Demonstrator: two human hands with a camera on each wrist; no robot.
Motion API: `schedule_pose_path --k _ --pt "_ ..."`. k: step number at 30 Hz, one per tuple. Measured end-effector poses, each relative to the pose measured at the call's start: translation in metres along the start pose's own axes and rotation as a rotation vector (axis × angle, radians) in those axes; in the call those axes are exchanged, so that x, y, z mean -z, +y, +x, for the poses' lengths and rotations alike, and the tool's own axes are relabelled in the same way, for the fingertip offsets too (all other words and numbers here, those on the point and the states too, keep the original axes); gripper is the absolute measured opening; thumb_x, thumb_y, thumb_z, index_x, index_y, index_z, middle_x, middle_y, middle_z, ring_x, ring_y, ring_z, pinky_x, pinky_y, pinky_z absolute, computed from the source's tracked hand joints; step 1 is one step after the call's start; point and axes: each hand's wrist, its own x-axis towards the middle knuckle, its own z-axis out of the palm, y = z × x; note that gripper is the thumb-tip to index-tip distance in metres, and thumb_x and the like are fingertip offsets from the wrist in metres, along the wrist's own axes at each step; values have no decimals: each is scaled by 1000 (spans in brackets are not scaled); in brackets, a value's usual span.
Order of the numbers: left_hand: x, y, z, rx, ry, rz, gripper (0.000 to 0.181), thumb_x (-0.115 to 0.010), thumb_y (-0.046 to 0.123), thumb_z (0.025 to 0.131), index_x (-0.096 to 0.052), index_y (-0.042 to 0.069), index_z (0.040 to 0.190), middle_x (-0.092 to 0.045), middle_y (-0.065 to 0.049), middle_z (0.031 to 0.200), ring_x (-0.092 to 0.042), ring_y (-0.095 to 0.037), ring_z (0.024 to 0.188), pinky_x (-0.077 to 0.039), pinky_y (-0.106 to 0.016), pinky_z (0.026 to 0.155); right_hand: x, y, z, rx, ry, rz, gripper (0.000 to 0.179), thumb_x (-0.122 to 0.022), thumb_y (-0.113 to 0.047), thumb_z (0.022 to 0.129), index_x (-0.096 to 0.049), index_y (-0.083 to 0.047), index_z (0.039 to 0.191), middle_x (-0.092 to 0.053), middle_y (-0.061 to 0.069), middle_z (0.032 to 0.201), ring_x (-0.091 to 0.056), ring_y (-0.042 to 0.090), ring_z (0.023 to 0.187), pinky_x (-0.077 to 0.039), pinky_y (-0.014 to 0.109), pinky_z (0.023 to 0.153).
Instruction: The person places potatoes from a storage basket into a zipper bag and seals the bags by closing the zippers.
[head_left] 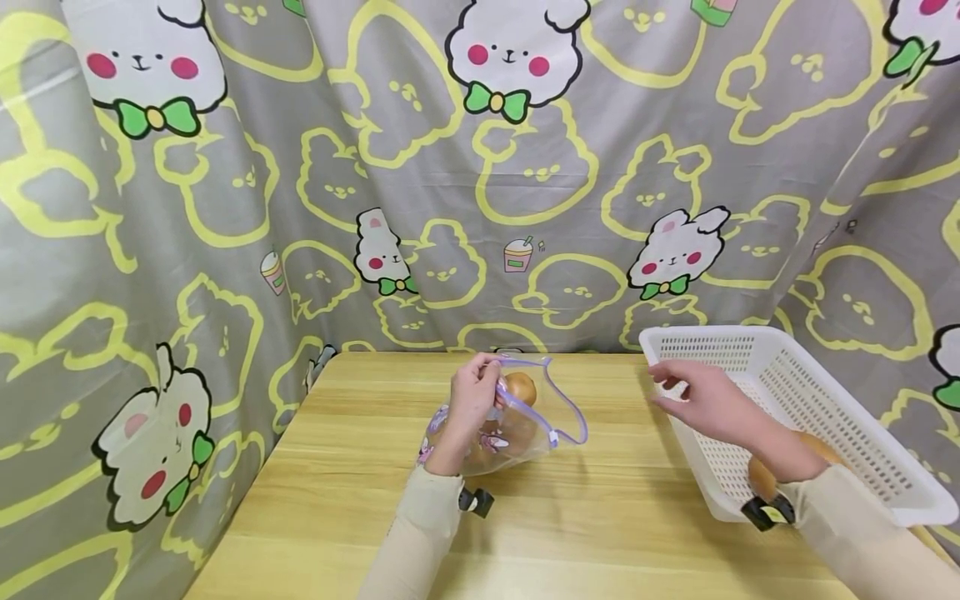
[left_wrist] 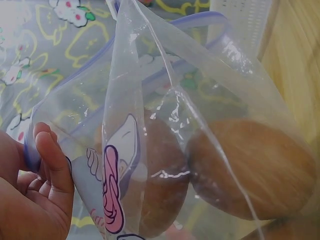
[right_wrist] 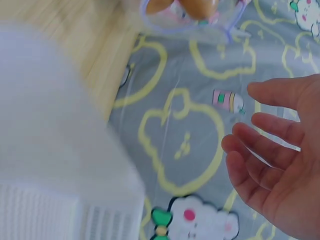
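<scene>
1 clear zip bag [head_left: 521,446] is over the table [head_left: 615,500], its purple rim pinched by the left hand [head_left: 474,392]; the right hand [head_left: 708,404], loosely spread and holding nothing, is by the basket [head_left: 862,414]. The film is probably limp and slippery, best gripped at its stiffer rim; the brown rolls [left_wrist: 252,170] look light, easily dented. The left-wrist view shows 2 side by side inside; only the head view shows a basket roll [head_left: 761,477].
</scene>
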Motion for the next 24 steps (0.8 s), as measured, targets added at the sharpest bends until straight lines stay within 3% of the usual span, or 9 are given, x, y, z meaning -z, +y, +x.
schedule_pose_path --k 6,11,18,24 --pt "5 7 0 22 -30 -19 19 -48 0 95 -62 -11 104 -56 -10 60 -50 -13 40 -51 -29 39 10 27 -24 -30 7 -32 32 -77 -9 76 -66 -3 105 -68 7 93 -61 16 79 -52 30 60" --pt "5 4 2 27 -22 -6 21 -49 4 96 -63 -8 106 -54 -4 58 -50 -10 40 -50 -28 40 9 52 -47 -38 11 -18 35 -79 -9 74 -66 -2 106 -68 7 93 -59 12 79 -51 26 58" --pt "4 -1 3 -22 3 -5 20 -49 5 96 -64 -6 103 -54 -3 58 -49 -8 40 -49 -24 38 12 79 -73 -85 -36 5 41 -81 -11 73 -65 -1 109 -66 11 99 -57 7 83 -51 27 61" --pt "5 -2 3 -24 -5 -14 20 -49 5 96 -63 -7 102 -54 -2 58 -50 -8 40 -49 -25 38 15 96 -90 -149 -125 47 48 -81 -15 74 -63 0 115 -63 16 107 -56 8 91 -52 27 65"
